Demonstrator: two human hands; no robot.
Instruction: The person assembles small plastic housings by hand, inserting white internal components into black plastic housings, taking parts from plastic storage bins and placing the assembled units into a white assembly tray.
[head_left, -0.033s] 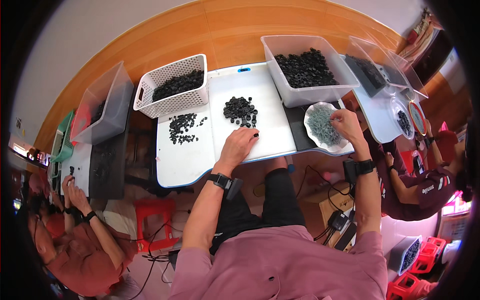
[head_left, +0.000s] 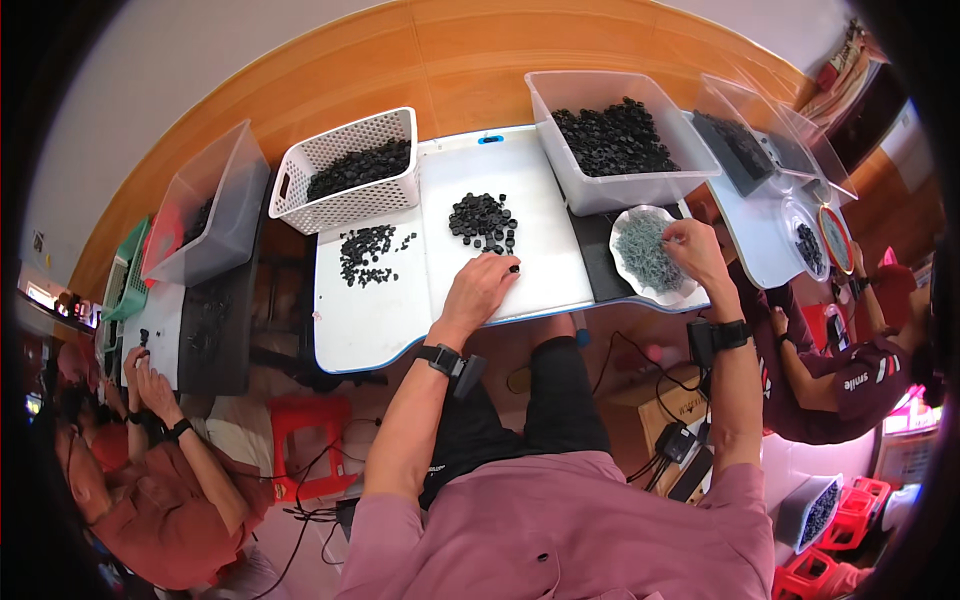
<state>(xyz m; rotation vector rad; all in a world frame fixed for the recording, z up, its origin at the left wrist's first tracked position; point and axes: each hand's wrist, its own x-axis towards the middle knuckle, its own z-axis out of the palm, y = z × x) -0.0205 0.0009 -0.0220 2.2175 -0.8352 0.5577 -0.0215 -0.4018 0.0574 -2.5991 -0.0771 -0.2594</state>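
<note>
My left hand [head_left: 482, 288] rests on the white table board, closed, with a small black cap-like part [head_left: 515, 268] pinched at its fingertips. Just beyond it lies a loose pile of black round parts [head_left: 480, 216]. My right hand [head_left: 696, 250] reaches over a white scalloped plate [head_left: 622, 222] heaped with thin grey-green pieces [head_left: 645, 252], too small to name. Its thumb and fingers are pinched together at the heap's right side; whatever is between them is hidden. Smaller black pieces [head_left: 366, 250] are scattered on the board to the left.
At the back stand a white perforated basket [head_left: 345, 203] and a translucent bin [head_left: 630, 185], both holding black parts. A co-worker [head_left: 190, 490] sits at the left, another [head_left: 830, 375] at the right. A red stool [head_left: 308, 440] and cables are below the table.
</note>
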